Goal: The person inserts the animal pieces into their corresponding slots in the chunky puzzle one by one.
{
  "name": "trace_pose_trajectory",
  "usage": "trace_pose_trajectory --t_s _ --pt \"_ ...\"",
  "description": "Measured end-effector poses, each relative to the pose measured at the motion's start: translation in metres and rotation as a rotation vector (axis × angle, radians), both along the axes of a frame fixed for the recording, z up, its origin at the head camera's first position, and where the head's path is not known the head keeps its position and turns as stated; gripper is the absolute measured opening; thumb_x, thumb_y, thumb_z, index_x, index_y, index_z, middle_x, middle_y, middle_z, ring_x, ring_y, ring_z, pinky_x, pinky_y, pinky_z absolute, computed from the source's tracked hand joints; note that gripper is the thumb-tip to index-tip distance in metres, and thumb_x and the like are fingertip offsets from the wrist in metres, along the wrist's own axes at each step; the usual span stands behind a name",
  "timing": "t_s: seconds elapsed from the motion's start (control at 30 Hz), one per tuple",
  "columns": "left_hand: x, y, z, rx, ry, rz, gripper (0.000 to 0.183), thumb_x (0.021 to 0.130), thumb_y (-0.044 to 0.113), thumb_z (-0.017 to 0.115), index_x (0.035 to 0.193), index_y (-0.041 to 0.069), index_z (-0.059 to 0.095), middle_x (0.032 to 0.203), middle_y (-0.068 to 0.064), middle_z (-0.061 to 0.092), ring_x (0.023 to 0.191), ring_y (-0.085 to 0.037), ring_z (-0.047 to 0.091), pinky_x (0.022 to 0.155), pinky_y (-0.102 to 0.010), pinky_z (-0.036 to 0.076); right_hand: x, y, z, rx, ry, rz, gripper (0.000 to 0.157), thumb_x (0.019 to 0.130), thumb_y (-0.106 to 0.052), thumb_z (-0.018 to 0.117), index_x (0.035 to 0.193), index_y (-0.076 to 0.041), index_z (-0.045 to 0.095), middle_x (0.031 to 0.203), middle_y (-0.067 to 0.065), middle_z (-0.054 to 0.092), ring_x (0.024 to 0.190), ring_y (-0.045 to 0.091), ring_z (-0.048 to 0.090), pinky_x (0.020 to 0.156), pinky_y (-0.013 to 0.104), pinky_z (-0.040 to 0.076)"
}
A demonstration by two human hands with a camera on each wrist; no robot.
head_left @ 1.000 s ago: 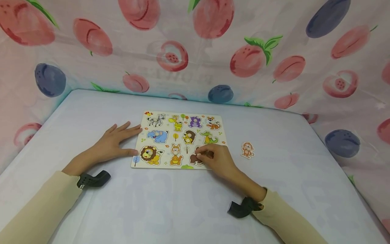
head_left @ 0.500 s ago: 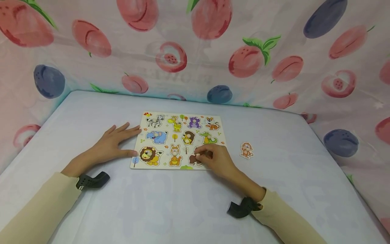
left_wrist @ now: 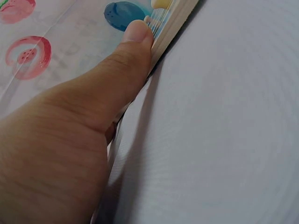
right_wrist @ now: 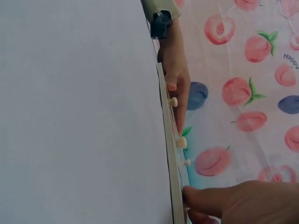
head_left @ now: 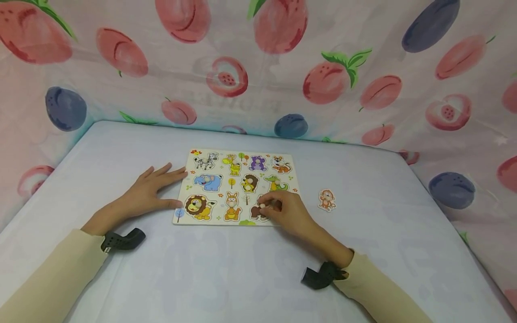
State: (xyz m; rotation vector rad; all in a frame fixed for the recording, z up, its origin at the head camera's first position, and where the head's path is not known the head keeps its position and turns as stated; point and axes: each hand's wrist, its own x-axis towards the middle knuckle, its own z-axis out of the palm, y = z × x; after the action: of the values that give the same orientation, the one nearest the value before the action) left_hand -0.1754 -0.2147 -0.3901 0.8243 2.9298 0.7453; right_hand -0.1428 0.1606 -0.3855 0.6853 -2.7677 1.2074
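Observation:
A wooden peg puzzle board (head_left: 212, 195) with several knobbed animal pieces lies flat on the white cloth. My right hand (head_left: 292, 213) is over its lower right corner, where thumb and forefinger pinch a brown animal puzzle piece (head_left: 256, 212), partly hidden by the fingers. In the right wrist view, the right thumb (right_wrist: 210, 200) is right at the board's face. My left hand (head_left: 147, 190) lies with spread fingers along the left edge, and its thumb (left_wrist: 137, 37) rests on the board's corner. A loose monkey piece (head_left: 327, 200) lies on the cloth right of the board.
Fruit-print cloth (head_left: 258, 67) stands up behind the table and along its sides. Small round wooden knobs (right_wrist: 181, 142) stick up from the pieces. Each wrist carries a black camera mount, the left one (head_left: 124, 239) and the right one (head_left: 321, 276).

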Motion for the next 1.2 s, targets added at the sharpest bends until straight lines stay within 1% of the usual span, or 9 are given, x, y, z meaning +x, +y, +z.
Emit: trace_pose_trajectory --t_s 0.13,0.23,0.33,0.4,0.53,0.77,0.9,1.1,1.2 --pt "0.000 0.001 -0.002 0.008 0.009 0.000 0.084 0.080 0.055 0.070 0.147 0.015 0.039 0.153 -0.003 0.034 0.144 -0.034 0.012 0.113 -0.053 -0.001 0.001 0.003 0.006 0.028 -0.020 0.023 0.019 0.081 -0.012 0.077 0.099 -0.015 0.072 0.082 -0.004 0.061 0.057 0.011 0.047 0.050 0.024 0.039" --pt "-0.001 0.002 -0.002 0.008 0.000 -0.005 0.084 0.080 0.055 0.069 0.148 0.016 0.038 0.153 -0.003 0.032 0.144 -0.033 0.011 0.113 -0.052 -0.003 0.001 0.007 0.011 0.049 -0.009 0.040 0.024 0.081 -0.013 0.078 0.104 -0.013 0.072 0.090 -0.001 0.063 0.057 0.012 0.049 0.050 0.024 0.042" --pt "0.000 0.002 -0.002 0.002 -0.008 -0.004 0.085 0.080 0.057 0.068 0.148 0.016 0.037 0.154 -0.002 0.032 0.144 -0.032 0.010 0.114 -0.051 -0.003 0.001 0.012 0.018 0.052 0.012 0.035 0.028 0.081 -0.016 0.078 0.108 -0.012 0.071 0.094 0.002 0.064 0.059 0.012 0.051 0.048 0.025 0.043" --pt "0.001 0.002 -0.001 0.001 -0.013 -0.002 0.085 0.080 0.057 0.068 0.148 0.016 0.037 0.154 -0.002 0.032 0.144 -0.033 0.010 0.113 -0.051 -0.004 0.001 0.017 0.022 0.039 0.026 0.019 0.029 0.082 -0.016 0.078 0.109 -0.011 0.071 0.097 0.003 0.066 0.061 0.011 0.054 0.048 0.025 0.044" --pt "0.002 0.002 0.001 -0.005 -0.013 0.006 0.085 0.080 0.056 0.069 0.148 0.015 0.038 0.153 -0.003 0.032 0.144 -0.033 0.010 0.113 -0.052 -0.003 -0.001 0.029 0.028 0.019 0.060 -0.021 0.029 0.083 -0.017 0.077 0.111 -0.010 0.070 0.098 0.003 0.068 0.061 0.011 0.057 0.047 0.026 0.043" --pt "0.003 0.001 0.001 0.001 -0.010 0.008 0.085 0.080 0.055 0.069 0.148 0.014 0.038 0.153 -0.003 0.033 0.144 -0.034 0.011 0.113 -0.053 -0.002 0.001 0.052 0.039 0.068 0.139 -0.136 0.029 0.082 -0.017 0.077 0.110 -0.013 0.070 0.093 0.000 0.067 0.063 0.013 0.054 0.049 0.025 0.042" --pt "0.001 0.001 -0.001 0.004 -0.008 0.006 0.085 0.080 0.055 0.069 0.148 0.015 0.038 0.153 -0.003 0.033 0.144 -0.034 0.011 0.113 -0.052 -0.003 0.002 0.068 0.041 0.074 0.168 -0.189 0.027 0.083 -0.014 0.076 0.110 -0.012 0.070 0.090 0.000 0.066 0.062 0.015 0.054 0.048 0.025 0.042" --pt "0.001 0.002 0.000 -0.008 -0.007 0.012 0.085 0.080 0.056 0.069 0.148 0.015 0.038 0.153 -0.003 0.033 0.144 -0.033 0.011 0.113 -0.052 -0.002 0.000 0.091 0.043 0.063 0.163 -0.236 0.025 0.086 -0.015 0.073 0.110 -0.010 0.069 0.092 0.002 0.066 0.060 0.017 0.055 0.042 0.025 0.043" --pt "0.001 0.001 0.001 -0.016 -0.017 0.013 0.086 0.080 0.057 0.068 0.149 0.015 0.037 0.154 -0.003 0.032 0.144 -0.033 0.010 0.113 -0.052 -0.003 -0.002 0.103 0.041 0.066 0.172 -0.268 0.023 0.086 -0.015 0.073 0.109 -0.010 0.069 0.093 0.003 0.067 0.061 0.017 0.055 0.042 0.024 0.041"
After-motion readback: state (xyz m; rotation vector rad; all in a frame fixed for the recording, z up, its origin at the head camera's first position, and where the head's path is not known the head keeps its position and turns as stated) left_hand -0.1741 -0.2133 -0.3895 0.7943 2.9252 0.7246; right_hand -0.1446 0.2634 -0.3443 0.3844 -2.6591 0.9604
